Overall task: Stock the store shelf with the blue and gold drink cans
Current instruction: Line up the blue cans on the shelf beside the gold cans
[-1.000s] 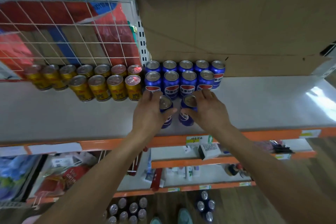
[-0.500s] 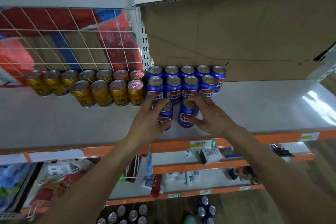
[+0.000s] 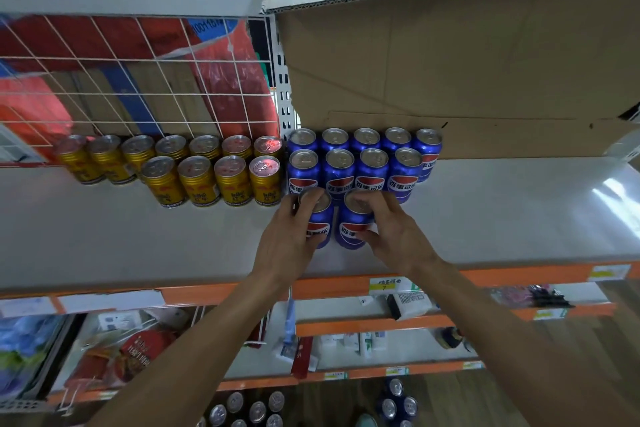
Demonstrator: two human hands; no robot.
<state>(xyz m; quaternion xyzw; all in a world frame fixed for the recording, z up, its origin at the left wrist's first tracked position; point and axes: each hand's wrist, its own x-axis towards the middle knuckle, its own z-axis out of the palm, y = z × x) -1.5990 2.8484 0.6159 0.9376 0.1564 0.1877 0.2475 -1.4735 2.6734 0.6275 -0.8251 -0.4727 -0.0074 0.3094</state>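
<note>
While both are standing on the shelf [image 3: 138,239], left hand [image 3: 287,236] is clasping the left blue can [image 3: 323,218], right hand [image 3: 393,236] is pinching the right blue can [image 3: 348,220] alongside.

My left hand [image 3: 287,239] grips one blue aluminium drink can [image 3: 320,224], my right hand [image 3: 393,236] its neighbour can [image 3: 349,230], just before the stocked blue cans [image 3: 372,168].

I am reading 百事可乐 on the blue cans [image 3: 370,180] just beyond my right grip [image 3: 394,236]. The right can [image 3: 349,236] in that grip is showing 百事; my left grip [image 3: 287,239] is half covering the lettering on the left can [image 3: 320,229]. Left of that grip, gold cans [image 3: 233,184] are showing 红牛. Below my right grip, a price tag [image 3: 385,284] is showing a handwritten 7.
</note>
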